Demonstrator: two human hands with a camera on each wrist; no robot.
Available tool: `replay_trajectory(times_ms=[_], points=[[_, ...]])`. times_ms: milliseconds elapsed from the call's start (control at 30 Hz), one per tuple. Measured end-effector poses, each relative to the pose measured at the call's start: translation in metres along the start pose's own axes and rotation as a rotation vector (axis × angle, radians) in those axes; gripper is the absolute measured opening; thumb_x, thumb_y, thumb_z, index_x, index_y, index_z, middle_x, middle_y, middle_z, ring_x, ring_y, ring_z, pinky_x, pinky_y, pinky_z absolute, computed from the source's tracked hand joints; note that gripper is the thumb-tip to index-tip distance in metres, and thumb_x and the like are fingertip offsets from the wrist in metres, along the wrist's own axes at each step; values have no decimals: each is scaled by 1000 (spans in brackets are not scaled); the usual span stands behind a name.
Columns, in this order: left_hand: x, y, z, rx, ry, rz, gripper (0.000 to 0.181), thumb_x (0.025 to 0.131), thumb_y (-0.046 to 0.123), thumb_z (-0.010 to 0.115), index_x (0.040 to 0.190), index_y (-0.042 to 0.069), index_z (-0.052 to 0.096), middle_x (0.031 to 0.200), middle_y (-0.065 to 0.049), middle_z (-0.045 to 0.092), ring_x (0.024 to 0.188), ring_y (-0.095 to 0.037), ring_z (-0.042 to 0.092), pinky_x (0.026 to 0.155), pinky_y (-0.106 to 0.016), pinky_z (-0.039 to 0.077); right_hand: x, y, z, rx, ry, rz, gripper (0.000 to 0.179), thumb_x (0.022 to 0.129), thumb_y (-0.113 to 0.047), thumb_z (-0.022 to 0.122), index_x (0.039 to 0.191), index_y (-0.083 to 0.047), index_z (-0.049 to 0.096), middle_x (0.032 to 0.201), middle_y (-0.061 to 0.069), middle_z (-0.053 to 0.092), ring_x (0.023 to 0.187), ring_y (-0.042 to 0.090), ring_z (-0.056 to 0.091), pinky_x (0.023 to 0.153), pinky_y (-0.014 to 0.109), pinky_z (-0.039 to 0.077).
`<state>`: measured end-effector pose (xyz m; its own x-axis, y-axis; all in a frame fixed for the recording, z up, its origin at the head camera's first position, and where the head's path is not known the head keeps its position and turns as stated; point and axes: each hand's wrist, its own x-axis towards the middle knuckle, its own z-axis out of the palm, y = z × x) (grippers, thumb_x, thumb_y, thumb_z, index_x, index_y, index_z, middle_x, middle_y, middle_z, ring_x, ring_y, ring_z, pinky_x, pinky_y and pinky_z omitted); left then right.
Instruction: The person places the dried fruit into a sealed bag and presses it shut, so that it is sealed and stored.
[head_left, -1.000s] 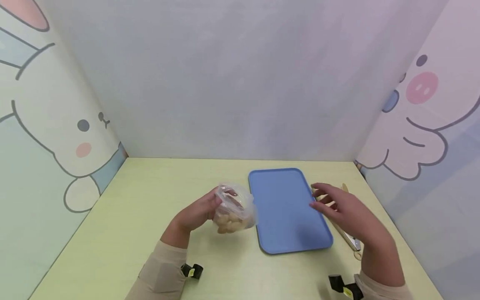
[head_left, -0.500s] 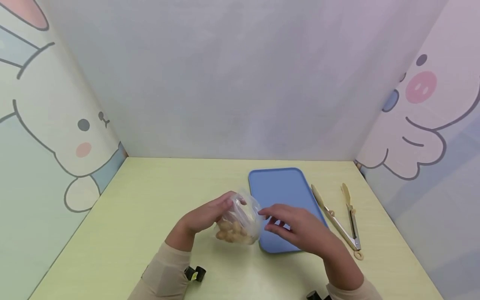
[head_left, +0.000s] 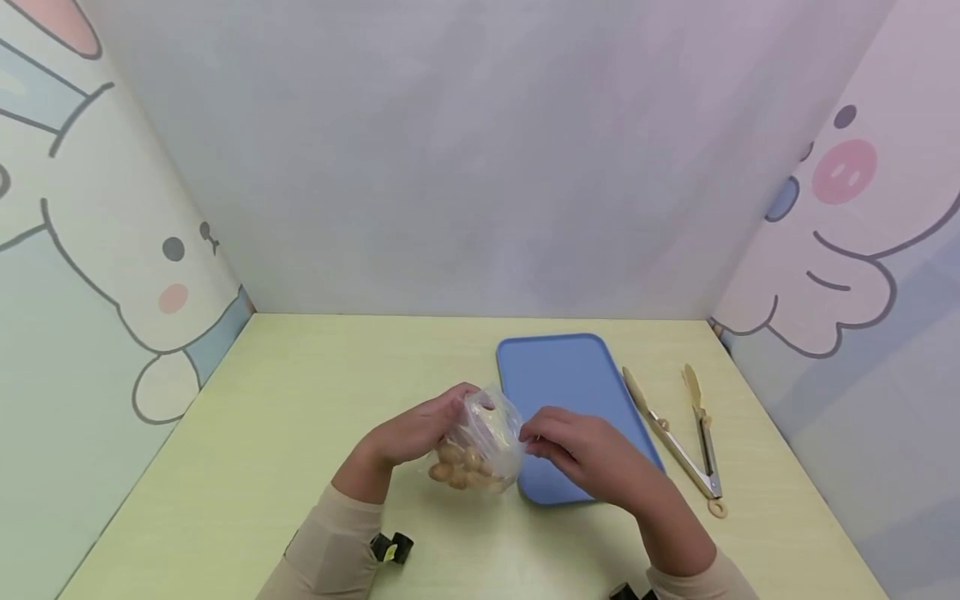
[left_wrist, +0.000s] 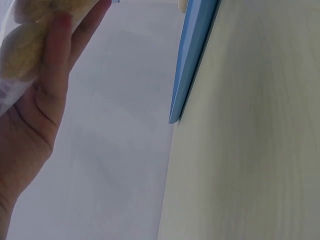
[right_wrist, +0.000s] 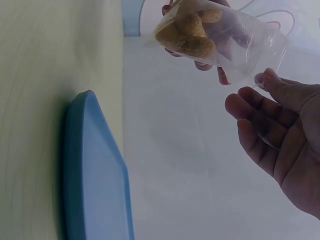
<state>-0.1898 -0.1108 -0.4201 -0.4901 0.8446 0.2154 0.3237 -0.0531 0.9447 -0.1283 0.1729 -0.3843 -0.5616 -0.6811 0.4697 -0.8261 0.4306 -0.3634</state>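
Observation:
A clear plastic bag (head_left: 491,437) is held above the table, left of the blue tray. Several tan lumps (right_wrist: 196,47) lie in its bottom, rough-skinned like peanuts in the shell. My left hand (head_left: 416,431) grips the bag from its left side; in the left wrist view, the fingers (left_wrist: 57,55) of that hand lie against the filled part. On the other side, my right hand (head_left: 592,454) pinches the bag's rim between thumb and forefinger, which shows in the right wrist view. The other fingers (right_wrist: 255,145) of the right hand are bent and apart from the bag.
A blue tray (head_left: 562,375) lies flat just right of the bag, partly under my right hand. Right of it rest spread tongs (head_left: 686,460) with beige tips. Pale walls with cartoon animals enclose the light wooden table (head_left: 337,358) on three sides.
My right hand has come left from over the tongs and taken hold of the bag's rim. The left hand and the bag have shifted slightly right and nearer the front.

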Motion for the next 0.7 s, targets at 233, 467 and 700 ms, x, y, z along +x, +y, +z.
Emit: replay_trajectory(times_ms=[233,467,700], points=[[0,5,2,-107,-95,-120,85,78,16,82,142,16,26,132,-17,45,116,-25,53,95,-40,48,-2,3,-3,29,32,84,10,97,-13,61,103,-21,59,91,-13,61,79,-2,56,67,17,46],[-2,7,4,-225,-122,-203,97,78,3,80,147,23,15,134,-16,47,117,-28,57,88,-40,53,-4,7,-11,111,107,137,12,96,-7,61,102,-16,60,91,-7,64,77,0,61,65,18,49],[-1,5,4,-296,-98,-158,88,83,-5,73,146,19,15,133,-18,55,103,-27,66,84,-38,55,-5,7,-12,112,315,142,23,89,7,64,103,-11,60,85,-3,66,69,5,64,64,17,51]])
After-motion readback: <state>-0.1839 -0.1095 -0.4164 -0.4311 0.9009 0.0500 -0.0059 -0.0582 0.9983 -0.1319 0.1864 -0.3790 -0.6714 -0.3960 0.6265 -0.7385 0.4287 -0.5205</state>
